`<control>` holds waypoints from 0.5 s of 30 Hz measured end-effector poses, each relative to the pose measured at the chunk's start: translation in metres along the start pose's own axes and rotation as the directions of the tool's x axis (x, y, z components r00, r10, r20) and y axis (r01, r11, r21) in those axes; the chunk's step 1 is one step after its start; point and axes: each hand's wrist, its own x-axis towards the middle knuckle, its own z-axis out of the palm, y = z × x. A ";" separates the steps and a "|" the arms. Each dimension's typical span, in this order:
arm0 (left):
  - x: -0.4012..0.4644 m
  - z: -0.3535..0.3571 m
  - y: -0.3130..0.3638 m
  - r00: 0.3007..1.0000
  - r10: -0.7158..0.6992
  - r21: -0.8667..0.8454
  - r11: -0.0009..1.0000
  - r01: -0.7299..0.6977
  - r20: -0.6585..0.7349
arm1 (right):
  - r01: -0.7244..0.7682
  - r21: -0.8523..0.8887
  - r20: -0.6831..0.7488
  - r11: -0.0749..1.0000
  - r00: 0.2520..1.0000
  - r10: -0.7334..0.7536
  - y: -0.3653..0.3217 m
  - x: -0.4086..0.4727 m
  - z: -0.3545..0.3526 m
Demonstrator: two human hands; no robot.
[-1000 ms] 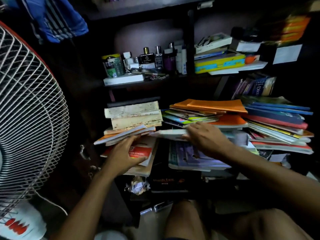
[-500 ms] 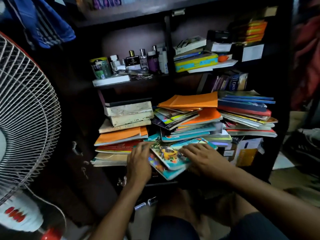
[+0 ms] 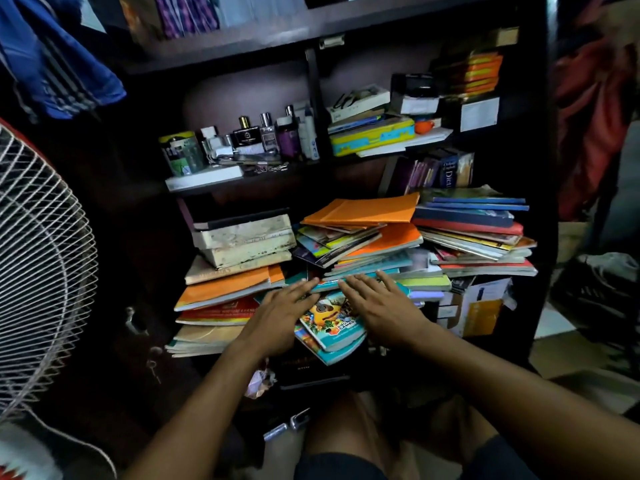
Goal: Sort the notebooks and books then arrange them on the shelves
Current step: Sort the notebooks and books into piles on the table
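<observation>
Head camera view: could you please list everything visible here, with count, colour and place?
Dark wooden bookshelf: one, centre, holding everything below.
Orange soft-cover notebooks: a few, topping the middle pile.
Thick yellowed old books: two or three, cream, left pile.
Right pile of mixed books: many, blue, red and white.
Colourful teal cartoon-cover books: at least two, jutting out at the front under the hands.
Glass perfume bottles: several, dark and clear, upper shelf.
White wire-grille fan: one, far left.
Blue striped cloth: one, hanging top left.
Left hand: flat on the cartoon books, fingers straight.
Right hand: flat beside it, fingers straight.
</observation>
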 end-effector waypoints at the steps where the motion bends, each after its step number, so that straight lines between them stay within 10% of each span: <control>1: 0.001 -0.002 -0.002 1.000 0.018 0.005 1.000 -0.018 -0.020 | -0.003 0.026 0.006 1.000 1.000 0.003 0.000 -0.001 -0.002; 8: 0.005 -0.049 -0.005 0.856 0.213 0.012 0.972 -0.235 -0.472 | 0.084 0.258 -0.208 0.962 0.978 -0.029 0.021 -0.002 -0.039; 15: 0.021 -0.105 0.021 0.818 -0.019 -0.339 0.916 -0.216 -0.575 | 0.073 0.333 -0.365 0.940 0.929 0.057 0.056 0.007 -0.108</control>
